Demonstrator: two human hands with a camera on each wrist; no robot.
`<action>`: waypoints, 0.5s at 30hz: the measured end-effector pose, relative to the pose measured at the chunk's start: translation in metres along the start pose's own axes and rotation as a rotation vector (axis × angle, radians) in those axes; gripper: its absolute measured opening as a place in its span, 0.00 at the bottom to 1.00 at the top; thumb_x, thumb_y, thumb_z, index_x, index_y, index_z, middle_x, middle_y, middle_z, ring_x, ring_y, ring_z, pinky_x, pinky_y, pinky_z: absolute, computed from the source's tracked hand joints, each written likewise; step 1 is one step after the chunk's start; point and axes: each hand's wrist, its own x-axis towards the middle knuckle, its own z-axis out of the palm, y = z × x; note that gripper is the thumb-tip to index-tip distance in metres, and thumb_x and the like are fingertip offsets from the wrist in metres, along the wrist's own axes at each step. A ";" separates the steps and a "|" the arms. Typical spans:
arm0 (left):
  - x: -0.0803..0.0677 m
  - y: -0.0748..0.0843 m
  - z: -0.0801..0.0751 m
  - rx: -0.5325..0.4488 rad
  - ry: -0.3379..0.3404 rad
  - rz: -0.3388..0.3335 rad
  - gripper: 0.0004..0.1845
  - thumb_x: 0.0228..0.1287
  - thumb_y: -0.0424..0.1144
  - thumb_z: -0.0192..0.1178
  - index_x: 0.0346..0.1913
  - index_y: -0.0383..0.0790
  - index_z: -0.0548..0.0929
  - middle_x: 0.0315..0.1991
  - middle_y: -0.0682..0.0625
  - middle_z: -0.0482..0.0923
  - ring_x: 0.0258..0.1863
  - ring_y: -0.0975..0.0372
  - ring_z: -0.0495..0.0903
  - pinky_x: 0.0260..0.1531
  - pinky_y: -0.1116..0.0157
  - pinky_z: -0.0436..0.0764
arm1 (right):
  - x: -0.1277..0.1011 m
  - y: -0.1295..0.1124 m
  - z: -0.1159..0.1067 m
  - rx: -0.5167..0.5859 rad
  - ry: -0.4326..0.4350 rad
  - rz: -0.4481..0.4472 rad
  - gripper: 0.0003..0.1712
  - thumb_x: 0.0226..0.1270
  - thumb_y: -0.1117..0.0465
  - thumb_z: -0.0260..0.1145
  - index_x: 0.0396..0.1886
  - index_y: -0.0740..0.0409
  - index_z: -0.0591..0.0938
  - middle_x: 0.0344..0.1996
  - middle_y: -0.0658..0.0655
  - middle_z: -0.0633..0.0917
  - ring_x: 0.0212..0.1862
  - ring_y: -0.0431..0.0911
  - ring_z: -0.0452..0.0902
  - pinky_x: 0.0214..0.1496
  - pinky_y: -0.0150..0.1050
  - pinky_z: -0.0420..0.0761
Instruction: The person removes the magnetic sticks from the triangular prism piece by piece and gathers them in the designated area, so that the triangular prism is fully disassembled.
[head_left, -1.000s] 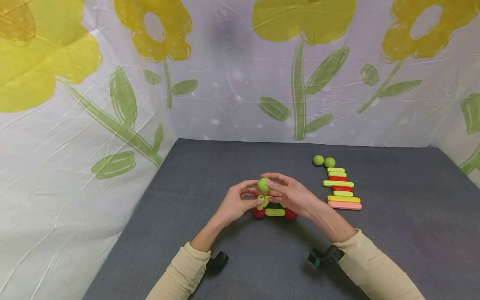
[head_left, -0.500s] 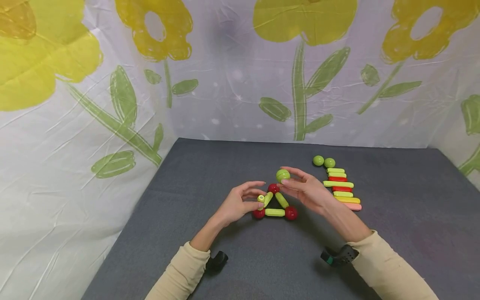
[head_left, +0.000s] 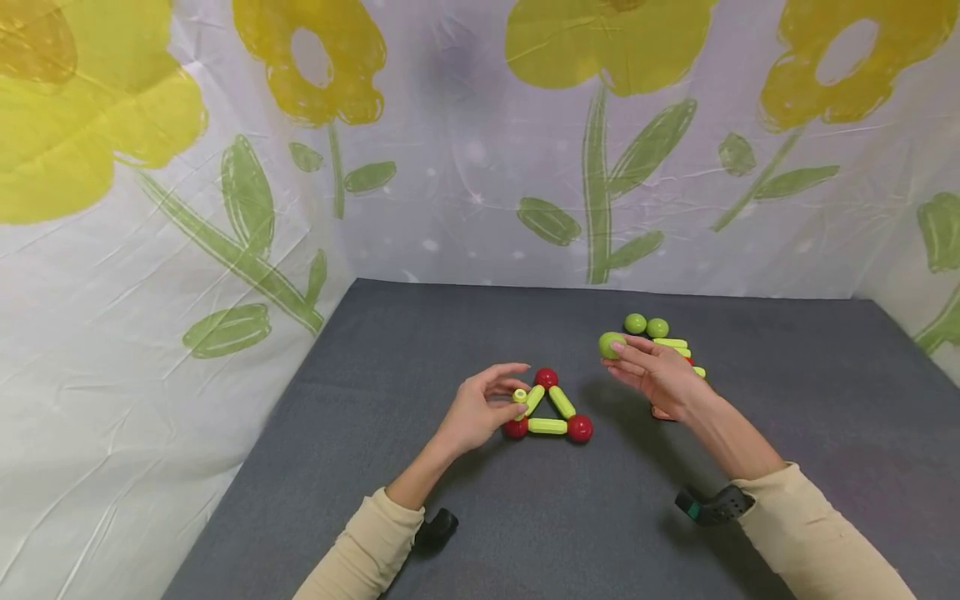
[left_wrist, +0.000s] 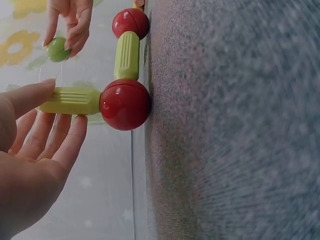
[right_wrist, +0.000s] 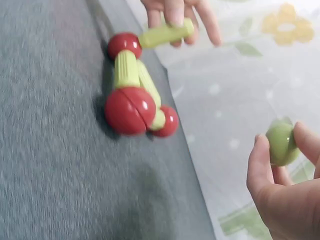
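My left hand point(head_left: 476, 410) pinches an upright yellow-green rod point(left_wrist: 70, 101) between thumb and fingers. The rod's lower end meets a red ball point(left_wrist: 125, 104), the front-left corner of a flat triangle on the table. Three red balls form its corners, joined by yellow-green rods point(head_left: 547, 426); the far corner ball point(head_left: 546, 378) and the front-right ball point(right_wrist: 131, 111) show fully. Off to the right, my right hand point(head_left: 663, 377) holds a green ball point(right_wrist: 283, 144) in its fingertips, raised above the table.
Two more green balls point(head_left: 647, 326) lie at the back right. Beside them runs a column of coloured rods point(head_left: 670, 342), partly hidden behind my right hand. The dark table point(head_left: 420, 333) meets a flower-printed cloth backdrop point(head_left: 465, 208) at its far edge.
My right hand has carried the green ball from above the left hand's rod away to the right, near the rod column. The left hand keeps its place on the upright rod.
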 end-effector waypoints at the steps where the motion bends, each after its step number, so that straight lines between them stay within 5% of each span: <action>1: 0.000 0.000 0.000 0.002 0.003 -0.001 0.27 0.58 0.24 0.64 0.61 0.37 0.74 0.46 0.44 0.81 0.48 0.55 0.79 0.43 0.65 0.80 | 0.000 -0.001 -0.004 0.004 0.002 -0.001 0.36 0.71 0.63 0.59 0.71 0.68 0.52 0.40 0.49 0.84 0.43 0.41 0.82 0.50 0.32 0.77; 15: 0.000 -0.001 -0.006 -0.036 -0.074 -0.084 0.29 0.58 0.31 0.68 0.63 0.44 0.74 0.49 0.47 0.80 0.52 0.56 0.76 0.47 0.60 0.78 | -0.004 -0.018 -0.054 0.054 0.072 0.002 0.23 0.69 0.58 0.61 0.59 0.56 0.64 0.40 0.50 0.82 0.44 0.42 0.81 0.51 0.34 0.77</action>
